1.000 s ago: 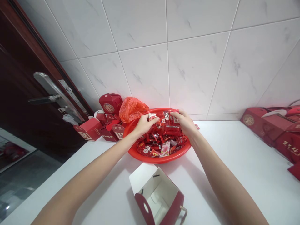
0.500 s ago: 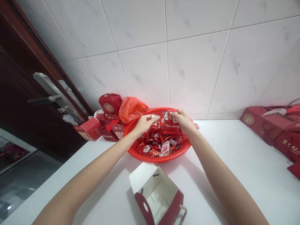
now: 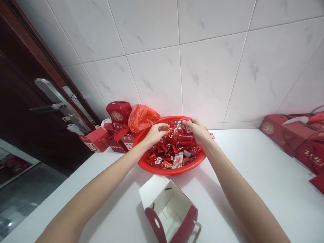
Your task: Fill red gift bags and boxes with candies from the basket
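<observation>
A red plastic basket (image 3: 172, 172) full of wrapped candies (image 3: 165, 157), mostly red, stands against the wall. Over its left side my left hand (image 3: 156, 133) reaches in just above the candies, fingers curved and apart, with nothing visible between them. At the back right of the basket my right hand (image 3: 198, 130) pinches a red candy packet (image 3: 186, 124) between thumb and fingers. Nearer to me lies a dark red gift box (image 3: 187, 221) with its top flaps open and its white inside bare. A twisted cord handle hangs at its right side.
Several closed red gift boxes (image 3: 96, 139) stand left of the basket, beside a crumpled orange-red plastic bag (image 3: 143, 117). More red boxes (image 3: 298, 135) line the table's right side. A tiled wall (image 3: 202, 74) rises behind; a dark door (image 3: 27, 101) is at left.
My left hand has let go of a small light-coloured wrapped candy, and its fingers have parted. My right hand stays nearly in place with the red packet.
</observation>
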The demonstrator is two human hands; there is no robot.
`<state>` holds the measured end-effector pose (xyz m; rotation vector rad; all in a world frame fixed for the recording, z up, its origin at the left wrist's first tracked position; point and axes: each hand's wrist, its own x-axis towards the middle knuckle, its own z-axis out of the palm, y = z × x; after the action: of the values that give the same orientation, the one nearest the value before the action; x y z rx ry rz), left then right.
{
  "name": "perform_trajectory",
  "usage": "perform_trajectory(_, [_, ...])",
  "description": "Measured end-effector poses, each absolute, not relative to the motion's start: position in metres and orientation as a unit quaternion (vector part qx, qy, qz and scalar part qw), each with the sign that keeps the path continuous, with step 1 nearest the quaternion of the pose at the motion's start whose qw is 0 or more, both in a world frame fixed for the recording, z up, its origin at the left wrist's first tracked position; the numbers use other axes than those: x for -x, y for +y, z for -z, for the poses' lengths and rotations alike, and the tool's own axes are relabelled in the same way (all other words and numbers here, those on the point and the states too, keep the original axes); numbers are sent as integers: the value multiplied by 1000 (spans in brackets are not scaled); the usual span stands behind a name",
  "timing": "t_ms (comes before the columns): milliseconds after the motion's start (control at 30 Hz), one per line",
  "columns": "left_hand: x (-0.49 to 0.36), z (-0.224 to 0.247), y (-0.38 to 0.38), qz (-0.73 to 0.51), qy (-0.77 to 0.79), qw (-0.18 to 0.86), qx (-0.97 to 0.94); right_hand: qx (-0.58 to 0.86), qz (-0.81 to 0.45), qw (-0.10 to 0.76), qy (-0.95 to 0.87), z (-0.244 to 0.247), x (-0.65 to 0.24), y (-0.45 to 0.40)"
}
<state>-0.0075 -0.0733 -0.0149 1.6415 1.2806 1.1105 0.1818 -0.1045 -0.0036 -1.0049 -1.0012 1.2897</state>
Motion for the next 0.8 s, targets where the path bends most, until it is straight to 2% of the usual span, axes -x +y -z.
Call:
perform_trajectory(400, [6,11,-78,-431,500,404,-633,429,-551,573,-430,4,-182,-106])
perform_trajectory(800, [11,21,-71,-466,502,370,-628,424,-552,574,-431,5,-182,-105])
